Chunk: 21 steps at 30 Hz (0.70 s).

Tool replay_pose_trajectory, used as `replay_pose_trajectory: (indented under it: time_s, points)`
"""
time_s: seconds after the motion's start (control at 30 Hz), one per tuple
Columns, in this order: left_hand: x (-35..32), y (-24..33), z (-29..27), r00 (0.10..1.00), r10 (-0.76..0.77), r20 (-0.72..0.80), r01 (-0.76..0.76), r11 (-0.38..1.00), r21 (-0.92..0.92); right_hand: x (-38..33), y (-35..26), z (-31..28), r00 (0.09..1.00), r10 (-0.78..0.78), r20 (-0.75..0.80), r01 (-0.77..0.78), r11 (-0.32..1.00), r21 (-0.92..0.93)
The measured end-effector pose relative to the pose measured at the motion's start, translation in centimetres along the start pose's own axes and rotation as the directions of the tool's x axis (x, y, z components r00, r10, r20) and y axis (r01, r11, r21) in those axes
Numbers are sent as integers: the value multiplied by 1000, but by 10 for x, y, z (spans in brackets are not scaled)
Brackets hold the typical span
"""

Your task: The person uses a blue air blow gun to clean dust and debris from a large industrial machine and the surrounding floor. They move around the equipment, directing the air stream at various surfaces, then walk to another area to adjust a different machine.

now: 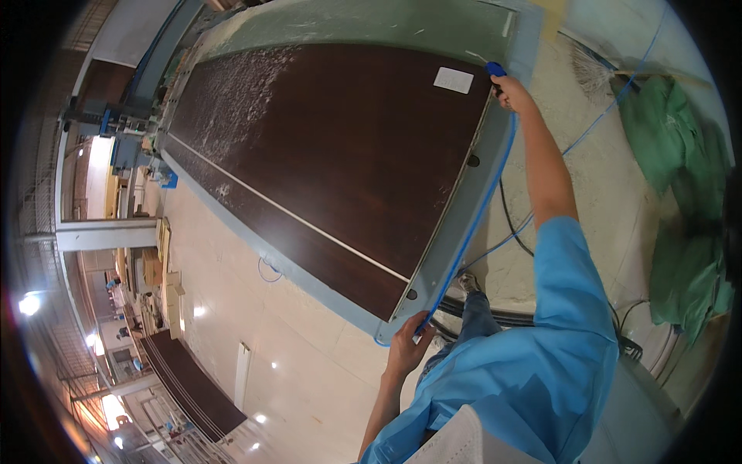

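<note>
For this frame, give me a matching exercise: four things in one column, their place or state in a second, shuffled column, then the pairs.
Things:
1. left hand
2. right hand
3. large dark brown wooden panel
4. green cloth

Places or states:
A. lies flat on the grey-blue machine table, dusty at its far left
B. grips the blue hose near the table's near corner
C. heaped on the floor at the right
D. holds the blue nozzle at the panel's far corner

Pairs: 1-B, 2-D, 3-A, 4-C
</note>
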<state>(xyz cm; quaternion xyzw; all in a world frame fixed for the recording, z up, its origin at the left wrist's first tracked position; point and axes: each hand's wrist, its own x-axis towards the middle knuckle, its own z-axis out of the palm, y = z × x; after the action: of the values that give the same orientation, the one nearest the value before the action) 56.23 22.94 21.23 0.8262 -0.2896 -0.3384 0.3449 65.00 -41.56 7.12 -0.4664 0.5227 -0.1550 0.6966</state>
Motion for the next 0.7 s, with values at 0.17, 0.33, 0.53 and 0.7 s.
replay_pose_trajectory:
  time_s: [0.17,0.33,0.53,0.7]
  points:
    - [14,-2,-4,995,64,-72,-64,998,-4,17,3,18,902,-91,-421,104,995,7]
    - [14,-6,-11,999,-19,-40,18,1000,-23,11,10,1,916,-105,-386,195,960,199]
    - [-8,-26,-12,993,-119,-18,119,993,11,-30,72,-32,959,54,-280,42,945,325]
    - [-35,-56,-13,994,-93,-51,98,990,102,-85,126,-26,992,58,-114,-25,963,269]
